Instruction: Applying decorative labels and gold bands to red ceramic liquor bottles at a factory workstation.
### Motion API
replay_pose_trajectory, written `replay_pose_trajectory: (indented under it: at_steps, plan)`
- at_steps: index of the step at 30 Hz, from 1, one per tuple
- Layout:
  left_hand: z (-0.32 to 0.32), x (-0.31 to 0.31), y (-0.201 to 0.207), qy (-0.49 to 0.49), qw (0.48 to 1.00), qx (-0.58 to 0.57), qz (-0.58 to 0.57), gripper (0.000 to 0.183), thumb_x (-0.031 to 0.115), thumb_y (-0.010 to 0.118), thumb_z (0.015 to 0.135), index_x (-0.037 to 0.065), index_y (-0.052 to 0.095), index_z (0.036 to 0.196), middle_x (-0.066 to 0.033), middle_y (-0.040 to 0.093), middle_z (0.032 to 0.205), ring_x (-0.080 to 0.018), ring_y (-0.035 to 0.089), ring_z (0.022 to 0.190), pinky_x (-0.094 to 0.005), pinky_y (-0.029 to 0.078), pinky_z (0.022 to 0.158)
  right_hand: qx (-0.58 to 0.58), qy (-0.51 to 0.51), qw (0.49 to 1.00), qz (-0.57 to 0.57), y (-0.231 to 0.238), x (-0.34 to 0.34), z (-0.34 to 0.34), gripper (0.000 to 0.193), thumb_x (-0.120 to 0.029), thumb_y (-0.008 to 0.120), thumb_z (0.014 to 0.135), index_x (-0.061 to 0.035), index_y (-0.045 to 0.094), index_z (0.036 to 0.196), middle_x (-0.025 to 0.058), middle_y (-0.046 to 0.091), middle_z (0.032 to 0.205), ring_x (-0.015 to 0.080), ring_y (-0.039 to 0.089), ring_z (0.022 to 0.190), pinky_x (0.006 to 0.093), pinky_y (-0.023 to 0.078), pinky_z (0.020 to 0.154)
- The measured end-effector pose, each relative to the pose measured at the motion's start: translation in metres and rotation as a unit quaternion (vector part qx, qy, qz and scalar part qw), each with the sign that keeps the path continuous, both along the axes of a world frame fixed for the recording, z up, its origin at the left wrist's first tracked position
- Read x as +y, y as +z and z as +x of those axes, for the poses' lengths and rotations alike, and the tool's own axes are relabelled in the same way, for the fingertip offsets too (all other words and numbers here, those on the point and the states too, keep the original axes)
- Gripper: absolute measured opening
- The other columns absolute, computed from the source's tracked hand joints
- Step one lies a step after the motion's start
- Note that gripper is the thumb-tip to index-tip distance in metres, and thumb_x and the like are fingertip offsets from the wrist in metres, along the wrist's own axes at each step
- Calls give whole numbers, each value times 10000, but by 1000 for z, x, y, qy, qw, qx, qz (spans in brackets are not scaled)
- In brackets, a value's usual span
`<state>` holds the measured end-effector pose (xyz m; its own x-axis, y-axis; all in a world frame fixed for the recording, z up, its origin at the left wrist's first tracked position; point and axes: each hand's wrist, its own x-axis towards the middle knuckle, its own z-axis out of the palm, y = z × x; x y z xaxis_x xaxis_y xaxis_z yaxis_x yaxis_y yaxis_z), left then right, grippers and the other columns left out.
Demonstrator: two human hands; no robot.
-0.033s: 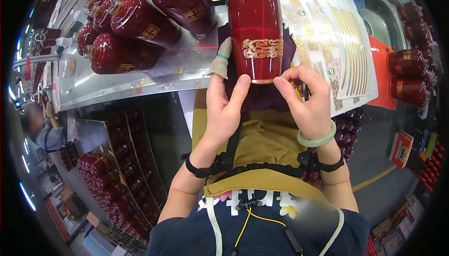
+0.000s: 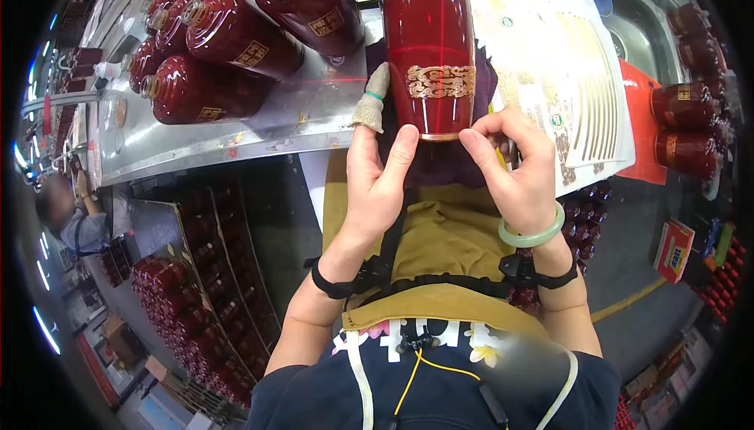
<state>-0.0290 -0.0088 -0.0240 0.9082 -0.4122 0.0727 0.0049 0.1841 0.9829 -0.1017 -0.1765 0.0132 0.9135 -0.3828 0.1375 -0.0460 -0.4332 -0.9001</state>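
I had the bottle (image 2: 430,25) over the purple cloth (image 2: 446,171), beside the sticker sheet (image 2: 569,6) — left hand (image 2: 375,190) along its side, right hand (image 2: 528,175) by its base — but from here couldn't tell whether either was actually gripping it.
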Motion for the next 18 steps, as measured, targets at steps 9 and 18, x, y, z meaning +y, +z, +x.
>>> replay_pose_trajectory:
  at_steps: [9, 18]
  plan:
    - [-3, -2, 0, 1, 999, -29, 32, 709, 49, 629, 1016, -68, 268, 1615, -198, 333, 1670, -247, 350, 1528, -384, 286, 1252, 12, -1, 1000, 2, -2, 1, 1, 152, -101, 787, 907, 3, 685, 866, 70, 597, 738, 166, 530, 643, 314, 425, 603]
    - [-2, -1, 1, 4, 999, -22, 25, 706, 48, 632, 1013, -79, 273, 1608, -203, 334, 1667, -252, 357, 1524, -391, 290, 1253, 22, -1, 1000, 12, -1, 1, 0, 140, -95, 791, 897, -1, 691, 868, 77, 603, 747, 180, 537, 658, 322, 434, 627]
